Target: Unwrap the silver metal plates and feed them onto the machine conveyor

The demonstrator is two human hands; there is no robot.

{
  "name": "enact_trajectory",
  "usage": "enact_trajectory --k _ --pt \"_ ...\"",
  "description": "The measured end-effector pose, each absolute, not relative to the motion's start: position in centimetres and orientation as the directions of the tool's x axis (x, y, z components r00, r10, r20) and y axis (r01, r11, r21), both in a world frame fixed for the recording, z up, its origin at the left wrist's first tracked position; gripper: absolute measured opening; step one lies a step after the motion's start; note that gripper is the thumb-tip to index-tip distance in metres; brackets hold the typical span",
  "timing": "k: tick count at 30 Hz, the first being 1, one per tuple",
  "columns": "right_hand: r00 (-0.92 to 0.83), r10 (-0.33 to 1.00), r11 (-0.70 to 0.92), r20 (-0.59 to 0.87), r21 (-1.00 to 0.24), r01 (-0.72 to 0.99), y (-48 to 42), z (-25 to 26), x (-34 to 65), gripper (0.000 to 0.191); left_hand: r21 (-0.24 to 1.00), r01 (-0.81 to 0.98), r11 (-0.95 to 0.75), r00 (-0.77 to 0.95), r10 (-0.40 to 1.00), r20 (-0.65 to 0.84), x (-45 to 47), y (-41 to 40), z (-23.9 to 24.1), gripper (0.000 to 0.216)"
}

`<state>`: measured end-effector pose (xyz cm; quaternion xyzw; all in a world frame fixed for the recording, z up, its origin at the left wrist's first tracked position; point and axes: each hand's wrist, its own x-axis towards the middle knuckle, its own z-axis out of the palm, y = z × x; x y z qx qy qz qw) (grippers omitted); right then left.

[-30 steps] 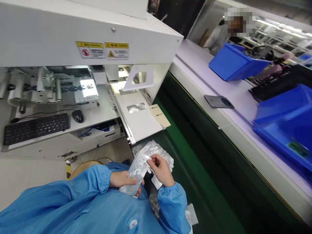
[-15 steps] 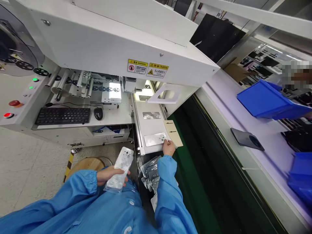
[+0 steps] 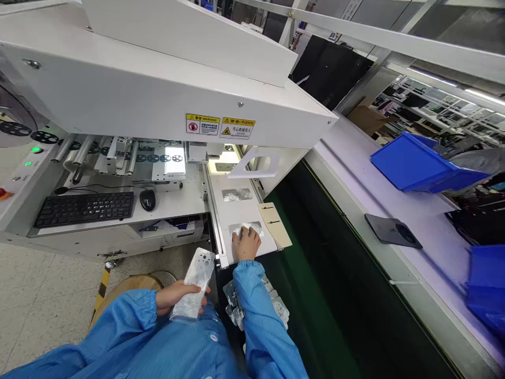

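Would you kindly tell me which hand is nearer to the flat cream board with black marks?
Right: the right hand is just left of the cream board; the left hand is farther left.

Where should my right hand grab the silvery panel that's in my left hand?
Probably by both long edges near the end with round holes, coming from your right. Your left hand holds the lower half of the silvery panel, thumb across its face, leaving that end sticking out uncovered. It looks flat, so pinching the edges seems better than pressing the face.
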<state>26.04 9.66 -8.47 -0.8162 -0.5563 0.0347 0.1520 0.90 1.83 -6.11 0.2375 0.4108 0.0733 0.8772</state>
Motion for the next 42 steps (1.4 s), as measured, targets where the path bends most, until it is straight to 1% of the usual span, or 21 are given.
enact_trajectory --k 4,9,11,13,15,17,18,20,22,23,25,27,29,31,33,36,38,40,42 --pt "0.374 0.922 -0.328 0.104 -0.306 0.894 10.5 -8.4 26.6 0.049 0.486 0.072 0.871 0.649 0.329 -0.686 1.0 2.6 -5.9 0.059" --pt "0.354 0.928 -0.285 0.120 -0.387 0.877 10.4 -8.0 26.8 0.049 0.489 0.065 0.870 0.667 0.327 -0.670 1.5 2.9 -5.4 0.057" --pt "0.348 0.929 -0.266 0.121 -0.433 0.861 10.0 -7.4 26.7 0.046 0.492 0.064 0.868 0.676 0.325 -0.661 1.9 3.0 -5.1 0.058" --pt "0.339 0.932 -0.223 0.132 -0.530 0.819 9.3 -6.5 26.5 0.044 0.497 0.070 0.865 0.685 0.320 -0.654 2.3 3.1 -4.8 0.058" --pt "0.292 0.949 -0.133 0.119 -0.689 0.713 8.1 -5.5 26.2 0.044 0.499 0.084 0.862 0.703 0.304 -0.643 2.8 3.2 -4.5 0.057" --pt "0.183 0.982 -0.071 0.033 -0.844 0.532 6.2 -4.7 25.8 0.043 0.493 0.109 0.863 0.729 0.268 -0.630 3.3 3.3 -4.2 0.055" --pt "0.125 0.992 -0.078 -0.025 -0.896 0.436 5.2 -4.5 25.5 0.041 0.491 0.126 0.862 0.744 0.245 -0.622 3.6 3.3 -4.1 0.055" --pt "0.067 0.990 -0.139 -0.125 -0.947 0.290 3.0 -4.4 25.2 0.038 0.502 0.179 0.846 0.780 0.189 -0.596 4.2 3.2 -4.1 0.055" --pt "0.116 0.981 -0.177 -0.154 -0.960 0.216 0.9 -4.9 25.7 0.038 0.526 0.247 0.814 0.812 0.122 -0.571 4.9 3.0 -4.2 0.056" --pt "0.180 0.972 -0.185 -0.149 -0.962 0.203 -0.1 -5.3 26.3 0.038 0.536 0.285 0.795 0.821 0.085 -0.564 5.2 2.8 -4.3 0.055" --pt "0.406 0.904 -0.243 -0.135 -0.943 0.227 -2.2 -6.1 28.5 0.039 0.539 0.365 0.759 0.823 0.008 -0.568 5.9 2.4 -4.5 0.051" --pt "0.668 0.735 -0.373 -0.119 -0.893 0.251 -4.8 -7.0 31.6 0.040 0.537 0.433 0.724 0.812 -0.054 -0.581 6.3 2.1 -4.6 0.046" --pt "0.829 0.546 -0.513 -0.118 -0.830 0.219 -7.7 -7.8 34.9 0.040 0.537 0.479 0.695 0.798 -0.090 -0.596 6.7 1.9 -4.7 0.044" --pt "0.883 0.447 -0.602 -0.145 -0.778 0.177 -10.4 -8.8 37.3 0.034 0.535 0.501 0.680 0.783 -0.092 -0.615 6.8 1.7 -4.8 0.047" --pt "0.904 0.394 -0.664 -0.166 -0.731 0.155 -12.1 -9.7 38.7 0.029 0.539 0.509 0.671 0.769 -0.072 -0.636 7.0 1.3 -5.1 0.048" --pt "0.919 0.367 -0.698 -0.146 -0.696 0.168 -13.1 -10.5 38.7 0.028 0.548 0.533 0.645 0.748 -0.057 -0.661 7.5 0.4 -5.8 0.041" --pt "0.930 0.351 -0.698 -0.107 -0.691 0.184 -13.6 -10.6 37.3 0.032 0.552 0.574 0.604 0.733 -0.079 -0.675 8.3 -0.3 -6.2 0.040" --pt "0.917 0.384 -0.656 -0.103 -0.730 0.193 -15.0 -10.5 34.8 0.037 0.566 0.629 0.532 0.718 -0.120 -0.686 9.8 -1.2 -6.8 0.039" --pt "0.842 0.517 -0.526 -0.154 -0.833 0.171 -17.4 -10.3 31.5 0.038 0.592 0.689 0.419 0.701 -0.176 -0.691 12.0 -2.8 -7.4 0.036"
